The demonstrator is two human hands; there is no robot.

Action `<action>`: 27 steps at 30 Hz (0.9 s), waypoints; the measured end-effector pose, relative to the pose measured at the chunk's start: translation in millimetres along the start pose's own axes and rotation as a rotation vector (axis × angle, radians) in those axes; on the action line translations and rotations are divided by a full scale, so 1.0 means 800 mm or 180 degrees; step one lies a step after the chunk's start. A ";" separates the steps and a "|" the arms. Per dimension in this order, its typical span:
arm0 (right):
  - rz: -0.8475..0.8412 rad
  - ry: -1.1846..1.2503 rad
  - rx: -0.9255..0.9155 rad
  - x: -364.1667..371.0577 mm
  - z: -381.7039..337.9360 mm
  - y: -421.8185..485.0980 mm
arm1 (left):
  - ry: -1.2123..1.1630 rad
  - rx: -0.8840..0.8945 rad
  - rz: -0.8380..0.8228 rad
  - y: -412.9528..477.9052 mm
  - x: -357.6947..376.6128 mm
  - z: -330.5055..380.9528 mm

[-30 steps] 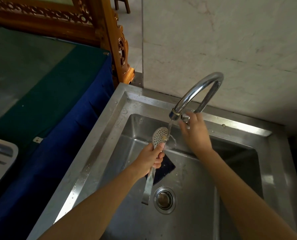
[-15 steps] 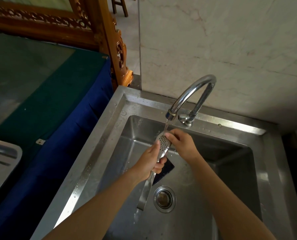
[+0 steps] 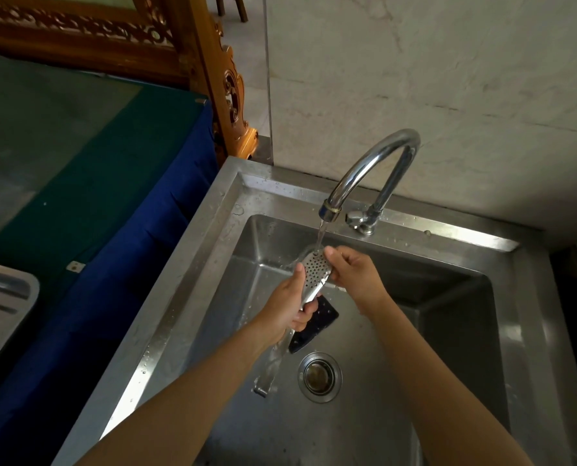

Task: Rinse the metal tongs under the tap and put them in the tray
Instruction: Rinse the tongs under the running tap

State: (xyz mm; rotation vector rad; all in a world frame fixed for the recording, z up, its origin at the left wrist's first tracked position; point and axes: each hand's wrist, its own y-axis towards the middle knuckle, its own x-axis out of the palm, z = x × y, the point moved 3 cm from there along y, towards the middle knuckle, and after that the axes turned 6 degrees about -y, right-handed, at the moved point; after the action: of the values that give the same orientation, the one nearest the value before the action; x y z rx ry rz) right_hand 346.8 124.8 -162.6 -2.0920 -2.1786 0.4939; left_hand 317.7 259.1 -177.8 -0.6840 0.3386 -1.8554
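Observation:
The metal tongs have a perforated oval head and a long flat handle that slants down to the lower left over the sink basin. My left hand grips them around the middle. My right hand pinches the edge of the perforated head from the right. Water runs from the curved chrome tap straight onto the head. A corner of the metal tray shows at the left edge, on the blue-covered table.
The steel sink has a round drain at its bottom and a dark flat object lying beside it, partly behind my left hand. A blue and green cloth covers the table left of the sink. A carved wooden frame stands behind.
My right hand left the tap handle and came down onto the tongs' head. The water stream now lands on the head, and the view shifted slightly.

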 end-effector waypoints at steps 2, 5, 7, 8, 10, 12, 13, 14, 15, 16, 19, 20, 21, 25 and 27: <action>0.0377 -0.0013 0.0118 0.000 0.000 0.003 | 0.0073 0.0015 0.0010 0.002 0.001 0.001; 0.0661 -0.0244 0.0177 0.001 -0.004 0.006 | 0.0179 0.0066 0.0014 0.004 0.000 0.000; 0.0758 -0.0554 0.0098 -0.002 -0.009 0.006 | 0.0153 0.0128 0.0018 0.006 -0.001 -0.001; 0.0806 -0.0662 0.0133 -0.006 -0.009 0.007 | 0.0113 0.0172 0.0024 0.007 -0.001 -0.002; 0.0917 -0.1002 0.0217 -0.013 -0.010 0.005 | 0.0030 0.0277 0.0075 0.010 -0.003 -0.003; 0.0931 -0.1847 0.0129 -0.019 -0.012 0.006 | -0.0039 0.0358 0.0132 0.014 -0.005 -0.003; 0.0821 -0.2265 0.0056 -0.020 -0.013 0.007 | -0.0058 0.0382 0.0138 0.015 -0.006 -0.003; 0.0674 -0.2563 -0.0009 -0.019 -0.012 0.006 | -0.0063 0.0401 0.0129 0.016 -0.007 -0.002; 0.0568 -0.2697 -0.0038 -0.018 -0.012 0.005 | -0.0049 0.0415 0.0117 0.016 -0.007 -0.002; 0.0561 -0.2682 -0.0064 -0.017 -0.012 0.003 | -0.0044 0.0423 0.0096 0.015 -0.007 -0.001; 0.1096 -0.2172 -0.0294 -0.013 -0.020 -0.011 | 0.0066 0.0351 0.0189 0.013 -0.004 0.004; 0.1158 -0.1920 -0.0307 -0.009 -0.024 -0.015 | 0.0135 0.0349 0.0243 0.012 -0.003 0.008; 0.1081 -0.1709 -0.0281 -0.003 -0.027 -0.017 | 0.0181 0.0390 0.0245 0.011 0.000 0.011; 0.0633 -0.1259 -0.0329 0.021 -0.045 -0.018 | 0.0102 0.0414 0.0182 0.004 0.007 0.026; 0.0562 -0.0978 -0.0322 0.026 -0.051 -0.015 | 0.0178 0.0397 0.0249 0.000 0.006 0.031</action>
State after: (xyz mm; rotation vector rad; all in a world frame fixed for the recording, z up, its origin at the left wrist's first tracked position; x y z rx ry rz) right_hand 345.7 152.4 -124.1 -2.4186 -2.2222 0.7843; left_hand 331.5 256.7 -157.1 -0.5278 0.2793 -1.8071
